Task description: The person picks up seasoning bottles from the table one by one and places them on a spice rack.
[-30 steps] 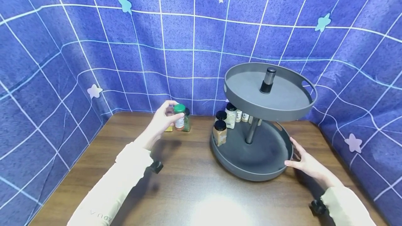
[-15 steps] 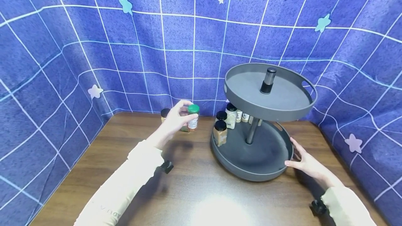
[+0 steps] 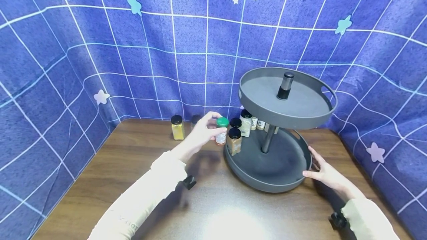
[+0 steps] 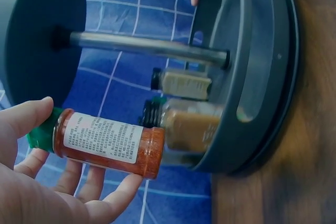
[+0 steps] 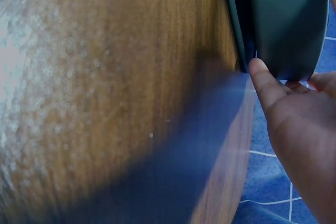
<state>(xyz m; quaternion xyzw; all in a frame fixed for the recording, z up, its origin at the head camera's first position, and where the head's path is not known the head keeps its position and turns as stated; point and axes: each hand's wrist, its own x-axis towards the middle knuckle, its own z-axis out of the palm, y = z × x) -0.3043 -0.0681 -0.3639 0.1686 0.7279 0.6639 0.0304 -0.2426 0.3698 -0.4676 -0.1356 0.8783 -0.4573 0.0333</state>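
In the head view my left hand [image 3: 205, 130] holds a spice jar [image 3: 221, 132] with a green lid, at the left rim of a grey two-tier turntable [image 3: 267, 186]. The left wrist view shows thumb and fingers around the jar [image 4: 105, 139], tilted on its side in that picture, with red-orange contents and a white printed label. Beside it on the lower tier stands a black-capped jar of tan powder [image 3: 234, 144]. My right hand [image 3: 325, 171] rests against the lower tier's right rim with its fingers spread; the right wrist view shows fingertips touching the tier's wall [image 5: 286, 30].
On the table left of the turntable stand a jar of yellow spice [image 3: 178, 129] and a partly hidden dark-capped jar [image 3: 195, 120]. Several more jars, including a pale one [image 3: 245, 125], occupy the lower tier's back left. The upper tier [image 3: 263, 92] overhangs it. A blue patterned cloth [image 3: 150, 66] hangs behind.
My left hand has carried the green-lidded jar rightward from beside the table jars to the turntable's left rim, uncovering the yellow jar. The right hand and turntable look unmoved.
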